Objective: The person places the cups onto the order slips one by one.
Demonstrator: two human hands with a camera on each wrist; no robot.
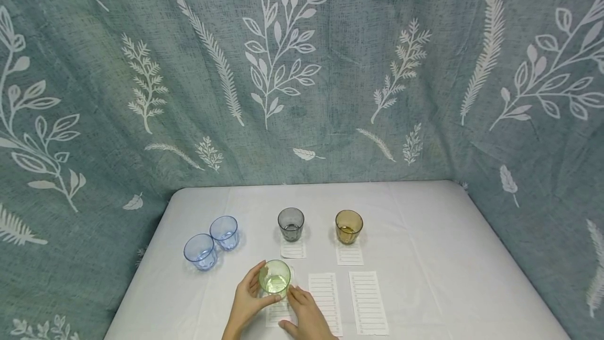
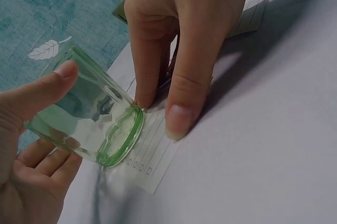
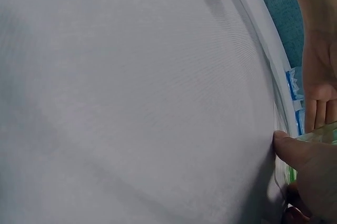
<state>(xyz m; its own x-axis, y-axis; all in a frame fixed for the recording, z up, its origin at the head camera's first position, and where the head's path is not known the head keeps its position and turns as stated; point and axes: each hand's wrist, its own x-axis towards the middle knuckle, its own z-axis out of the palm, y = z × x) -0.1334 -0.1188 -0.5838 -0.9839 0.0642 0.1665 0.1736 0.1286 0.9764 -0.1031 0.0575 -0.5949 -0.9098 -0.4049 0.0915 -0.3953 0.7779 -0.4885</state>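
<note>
A clear green drinking glass (image 1: 275,278) is gripped by my left hand (image 1: 247,295), thumb on its near side and fingers round its far left side. In the left wrist view the glass (image 2: 89,108) leans, its thick base close over a lined paper slip (image 2: 150,150) with small checkboxes. My right hand (image 1: 309,316) reaches in beside the base. Its thumb (image 2: 180,121) and fingers are spread apart, with the tips down at the slip. In the right wrist view the right thumb (image 3: 287,142) lies at the slip's edge.
Two blue glasses (image 1: 200,252) stand close together at the left. Farther back, a grey glass (image 1: 291,224) and an amber glass (image 1: 349,227) stand at the tops of paper slips. Two longer lined slips (image 1: 368,303) lie right of my hands on the white tablecloth (image 1: 434,266).
</note>
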